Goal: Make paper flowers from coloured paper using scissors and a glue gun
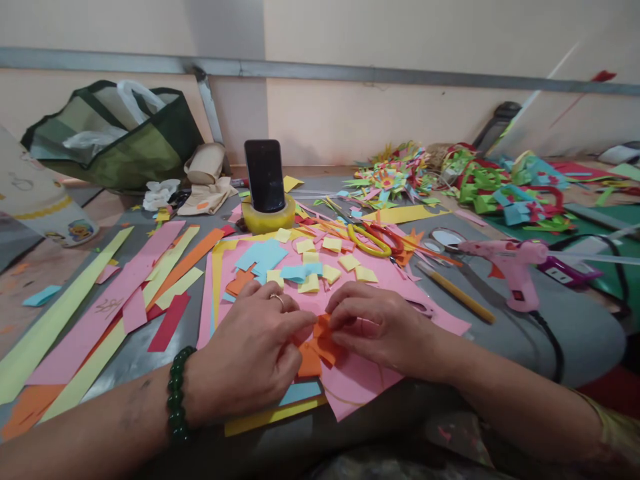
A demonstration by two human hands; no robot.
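Grey table (575, 333) against a beige wall, covered in paper scraps. Landmark: phone (265, 175), upright in a yellow tape roll (267, 219)

- pink sheet (380, 280): flat on the table, directly in front of the phone, toward the person
- orange paper piece (320, 343): on the near part of the pink sheet, in front of the phone and slightly right of it, between both hands
- left hand (245, 360): in front of the phone, thumb and forefinger pressed together on the orange piece's left edge, other fingers curled in. Ring (277, 300) on one finger, green bead bracelet (175, 393) at the wrist
- right hand (380, 327): front-right of the phone, fingertips bunched and pinching the orange piece's right edge; cannot tell how the thumb sits, it's hidden under the fingers
- small yellow and blue squares (310, 267): scattered on the pink sheet between the phone and the hands
- scissors (370, 241): yellow handles, right of the phone, beyond the right hand
- pink glue gun (510, 267): far right of the phone, on its stand, cord trailing to the table edge
- long paper strips (100, 313): pink, yellow, orange, front-left of the phone
- green bag (120, 133): left of the phone, by the wall
- pile of cut paper shapes (395, 177): right of the phone, near the wall
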